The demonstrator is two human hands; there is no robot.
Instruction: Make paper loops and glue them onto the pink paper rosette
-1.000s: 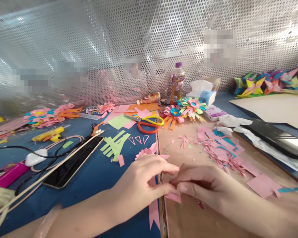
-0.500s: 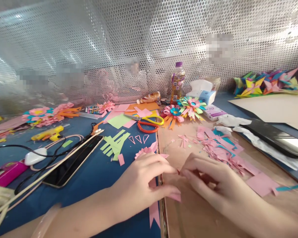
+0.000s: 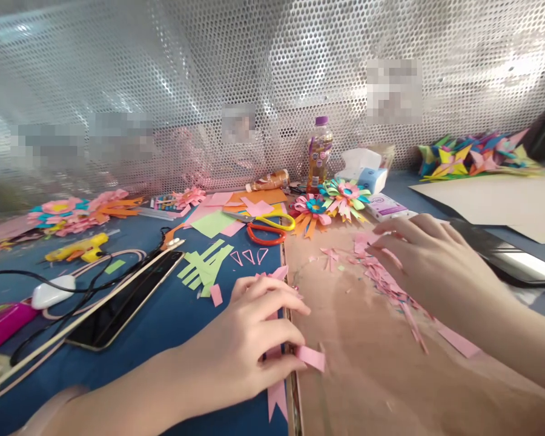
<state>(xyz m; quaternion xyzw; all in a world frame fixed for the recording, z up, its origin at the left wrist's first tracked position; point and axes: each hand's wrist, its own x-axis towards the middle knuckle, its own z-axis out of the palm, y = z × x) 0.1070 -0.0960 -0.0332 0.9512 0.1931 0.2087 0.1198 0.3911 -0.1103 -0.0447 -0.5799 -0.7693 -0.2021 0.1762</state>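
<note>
My left hand (image 3: 249, 339) rests at the seam between the blue mat and the brown board (image 3: 367, 375). Its thumb and fingers pinch a pink paper strip (image 3: 312, 357), whose notched tail (image 3: 277, 402) hangs out below the palm. A fringed pink paper piece (image 3: 277, 274) lies just behind the fingers. My right hand (image 3: 424, 260) hovers over a heap of pink and teal paper scraps (image 3: 386, 281) on the board, fingers curved and slightly apart, with nothing visibly in them.
Red and yellow scissors (image 3: 267, 227), paper flowers (image 3: 340, 197), a bottle (image 3: 317, 151) and tissue pack (image 3: 367, 175) stand at the back. Left on the blue mat lie a phone (image 3: 122, 303), cables, a glue gun (image 3: 75, 249) and green cut strips (image 3: 206, 266). A black tablet (image 3: 513, 257) lies right.
My right hand let go of the pink strip and moved away to the upper right over the scrap heap. My left hand stays on the strip.
</note>
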